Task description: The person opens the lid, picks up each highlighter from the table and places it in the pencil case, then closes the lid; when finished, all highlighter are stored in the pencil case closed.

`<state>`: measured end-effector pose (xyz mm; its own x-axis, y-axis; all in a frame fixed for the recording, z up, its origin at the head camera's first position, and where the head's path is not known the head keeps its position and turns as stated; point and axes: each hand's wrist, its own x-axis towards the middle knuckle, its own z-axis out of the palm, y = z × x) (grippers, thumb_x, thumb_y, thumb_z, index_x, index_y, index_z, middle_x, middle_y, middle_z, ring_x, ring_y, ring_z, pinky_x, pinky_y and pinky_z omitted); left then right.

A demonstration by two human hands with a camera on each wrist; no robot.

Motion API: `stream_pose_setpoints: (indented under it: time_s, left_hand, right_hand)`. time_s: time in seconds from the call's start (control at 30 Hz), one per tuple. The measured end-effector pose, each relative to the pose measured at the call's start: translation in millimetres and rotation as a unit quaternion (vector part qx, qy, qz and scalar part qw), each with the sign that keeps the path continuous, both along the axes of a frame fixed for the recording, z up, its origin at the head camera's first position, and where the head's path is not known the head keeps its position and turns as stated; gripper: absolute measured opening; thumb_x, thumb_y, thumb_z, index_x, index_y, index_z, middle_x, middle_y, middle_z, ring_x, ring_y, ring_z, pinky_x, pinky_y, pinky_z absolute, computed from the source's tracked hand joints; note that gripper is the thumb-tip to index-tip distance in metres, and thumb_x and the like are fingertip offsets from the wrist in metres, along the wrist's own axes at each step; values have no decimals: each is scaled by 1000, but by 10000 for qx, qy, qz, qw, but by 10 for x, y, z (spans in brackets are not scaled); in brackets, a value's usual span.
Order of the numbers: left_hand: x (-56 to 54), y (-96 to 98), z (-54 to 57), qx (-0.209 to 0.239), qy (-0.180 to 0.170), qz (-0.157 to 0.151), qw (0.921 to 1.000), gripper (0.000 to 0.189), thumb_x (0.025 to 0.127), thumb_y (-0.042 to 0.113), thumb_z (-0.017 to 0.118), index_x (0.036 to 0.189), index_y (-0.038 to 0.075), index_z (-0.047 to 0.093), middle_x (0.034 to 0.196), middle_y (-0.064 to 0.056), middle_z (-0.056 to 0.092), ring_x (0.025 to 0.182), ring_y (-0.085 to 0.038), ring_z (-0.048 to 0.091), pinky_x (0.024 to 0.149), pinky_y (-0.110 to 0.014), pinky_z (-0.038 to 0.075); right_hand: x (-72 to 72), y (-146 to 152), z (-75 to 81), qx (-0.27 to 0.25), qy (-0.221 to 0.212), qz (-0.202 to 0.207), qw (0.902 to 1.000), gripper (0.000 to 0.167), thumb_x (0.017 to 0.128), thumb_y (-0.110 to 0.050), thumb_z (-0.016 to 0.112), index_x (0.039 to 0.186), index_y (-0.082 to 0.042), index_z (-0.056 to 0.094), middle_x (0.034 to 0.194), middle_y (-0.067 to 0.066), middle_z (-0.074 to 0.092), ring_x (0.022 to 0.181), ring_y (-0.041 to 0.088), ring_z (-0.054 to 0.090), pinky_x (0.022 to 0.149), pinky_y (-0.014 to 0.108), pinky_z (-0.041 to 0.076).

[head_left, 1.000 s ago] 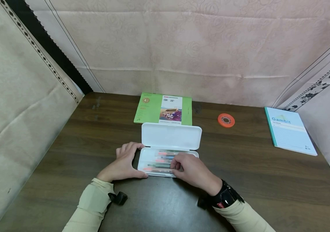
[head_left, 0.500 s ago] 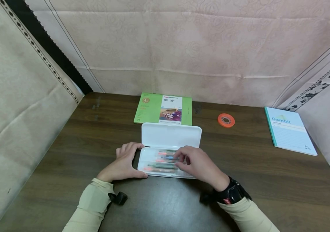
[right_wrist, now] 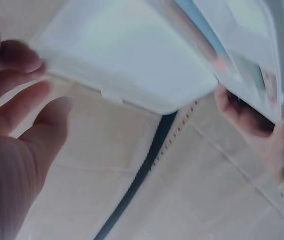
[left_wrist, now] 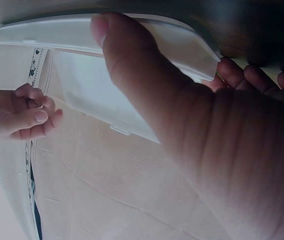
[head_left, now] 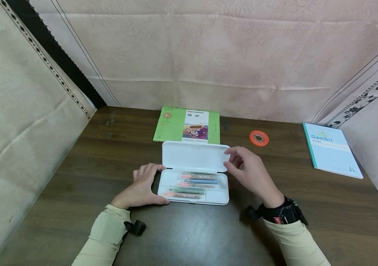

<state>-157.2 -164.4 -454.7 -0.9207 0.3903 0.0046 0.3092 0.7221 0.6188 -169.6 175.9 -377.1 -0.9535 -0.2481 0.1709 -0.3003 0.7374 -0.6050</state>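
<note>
A white pencil case (head_left: 218,193) lies on the table, its lid (head_left: 192,157) raised on the far side. Several pens (head_left: 199,181) with pink, blue and green parts lie inside. My left hand (head_left: 140,188) grips the case's left end, thumb at the front corner and fingers at the back one; the left wrist view shows the thumb (left_wrist: 132,50) on the rim. Beside the lid's right edge hovers my right hand (head_left: 250,171), fingers loosely bent with nothing between them. A gap separates it from the lid in the left wrist view.
Behind the lid lies a green book (head_left: 172,125). An orange disc (head_left: 259,138) with a dark centre lies to the right of the book. At the far right is a light blue Gambit notepad (head_left: 333,149). Cloth (head_left: 209,55) hangs along the table's back and sides.
My right hand has risen from the pens in the case and moved right and away to beside the lid's right edge. The left hand and case have stayed put.
</note>
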Motion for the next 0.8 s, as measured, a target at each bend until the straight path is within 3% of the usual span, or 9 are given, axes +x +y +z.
stream_pose_setpoints:
  time_s: [0.17,0.33,0.57,0.8]
  left_hand:
    - [2,3,1,0,-31,4,10000,100,58,58,88,137,18,41,133,-2,45,121,-27,34,90,-43,19]
    - [0,4,-3,18,-10,-4,10000,100,59,58,88,137,19,41,133,-2,45,121,-27,34,90,-43,19]
    - [3,8,1,20,0,-2,10000,99,58,55,89,137,18,41,133,-2,45,121,-27,34,90,-43,19]
    - [13,6,8,24,-4,19,10000,98,58,53,90,136,17,42,132,-4,45,120,-28,34,91,-44,19]
  right_hand:
    - [-69,49,-70,-282,212,-376,9987,42,90,-15,70,129,-9,56,110,12,57,79,21,55,69,33,48]
    - [-117,74,-127,-428,-67,-360,9984,44,91,-14,69,133,-8,54,117,14,57,82,23,56,72,34,48]
    - [-159,95,-164,-966,-684,-359,9923,38,96,-21,64,131,-13,55,115,12,60,90,23,56,78,32,48]
    - [-175,133,-174,-1607,-1100,-473,9797,29,98,-32,60,122,-16,59,107,8,57,92,26,51,72,29,47]
